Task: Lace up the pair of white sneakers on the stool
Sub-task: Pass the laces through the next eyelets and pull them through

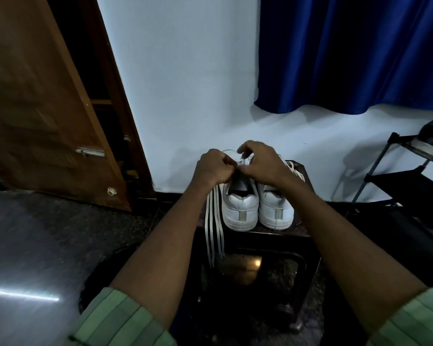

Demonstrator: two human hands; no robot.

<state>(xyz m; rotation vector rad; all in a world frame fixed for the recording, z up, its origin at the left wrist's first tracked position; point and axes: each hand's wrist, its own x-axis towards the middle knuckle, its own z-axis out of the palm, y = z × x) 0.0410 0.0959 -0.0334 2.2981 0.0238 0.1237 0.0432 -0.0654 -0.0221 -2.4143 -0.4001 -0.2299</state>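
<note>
Two white sneakers stand side by side on a dark stool [273, 234], heels toward me. Over the left sneaker [240, 208] my left hand [214, 168] grips a white lace, whose loose strands [214, 231] hang from under the hand past the stool's front edge. My right hand [260, 163] pinches the lace at the same shoe's eyelets, fingertips nearly touching the left hand. The right sneaker [275, 208] shows laces [295, 171] over its tongue beyond my right wrist. The left sneaker's front is hidden by my hands.
A brown wooden door [48, 108] stands open at the left. A blue curtain [348, 51] hangs on the white wall behind. A black shoe rack [405, 176] with a dark shoe on top is at the right. The floor is dark and glossy.
</note>
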